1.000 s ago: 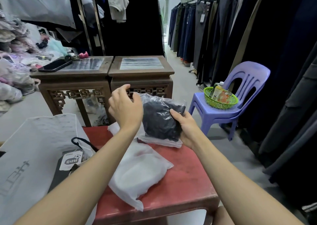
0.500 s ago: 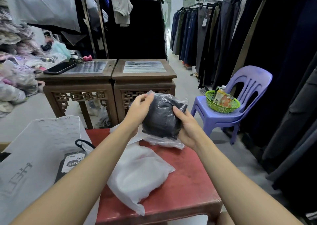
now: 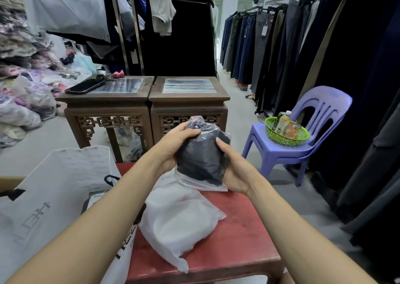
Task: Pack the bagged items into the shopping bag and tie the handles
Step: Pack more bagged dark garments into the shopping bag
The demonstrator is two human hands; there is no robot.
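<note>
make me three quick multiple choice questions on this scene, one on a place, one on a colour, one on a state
1. Where does the green basket sit?
A on the purple chair
B on a wooden stand
C on the floor

2. What colour is the table under the white bagged item?
A blue
B red
C yellow

3. How is the dark bagged item held?
A by one hand alone
B not at all, it lies untouched
C left hand and right hand both grip it

Answers: 1 A, the basket rests on the chair's seat; 2 B, its top is red; 3 C, fingers of both hands curl round it.
</note>
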